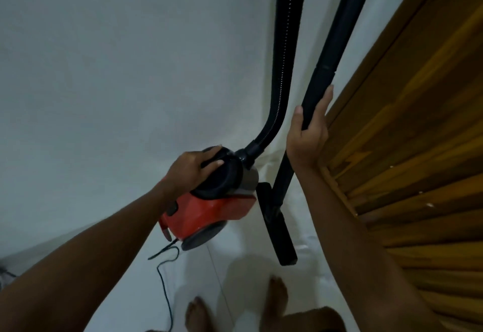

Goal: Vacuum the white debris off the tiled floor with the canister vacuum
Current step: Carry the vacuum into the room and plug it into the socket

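Observation:
A red canister vacuum point(209, 211) with a black top stands on the white tiled floor point(198, 279) by the wall. My left hand point(193, 168) grips its black top handle. A ribbed black hose point(283, 65) rises from the canister's front out of the top of view. My right hand point(308, 135) is wrapped around the black wand point(332, 55), which stands nearly upright. The black floor head point(277, 224) rests on the tiles below it. I see no white debris on the floor.
A wooden door point(407, 122) with angled slats fills the right side, close to my right arm. A plain white wall point(117, 57) covers the left. A thin black power cord point(167, 279) trails from the canister across the floor. My bare feet point(277, 297) stand at the bottom.

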